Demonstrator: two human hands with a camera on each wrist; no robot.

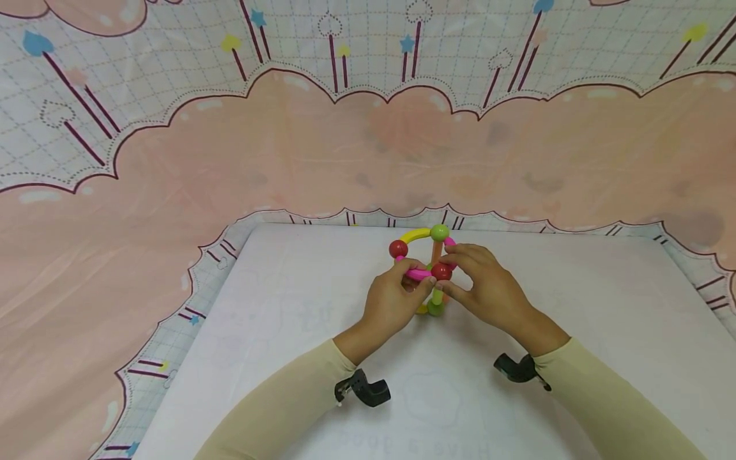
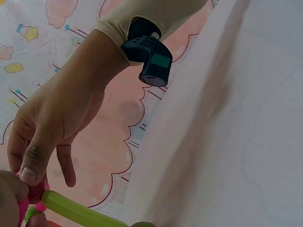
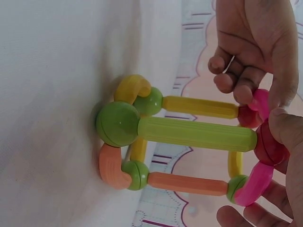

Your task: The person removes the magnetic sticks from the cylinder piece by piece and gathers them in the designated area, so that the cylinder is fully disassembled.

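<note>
A standing frame of magnetic building sticks and balls rises from the table. Its upright sticks are lime (image 3: 196, 134), yellow (image 3: 201, 107) and orange (image 3: 187, 183); a green ball (image 3: 118, 124) forms one foot. At the top near corner, my right hand (image 1: 489, 287) pinches a red ball (image 1: 441, 271) between thumb and fingers. My left hand (image 1: 391, 297) pinches the pink curved stick (image 1: 418, 275) that meets this ball. Another pink curved stick (image 3: 254, 185) leads from the ball to a green ball (image 1: 439, 232). In the left wrist view, the left hand shows only partly at the lower left.
The frame stands on a white table (image 1: 276, 396), near its far edge. Behind it hangs a pink and white patterned cloth (image 1: 345, 160). Small black cameras (image 1: 363, 388) are worn at both wrists, over beige sleeves (image 1: 282, 396).
</note>
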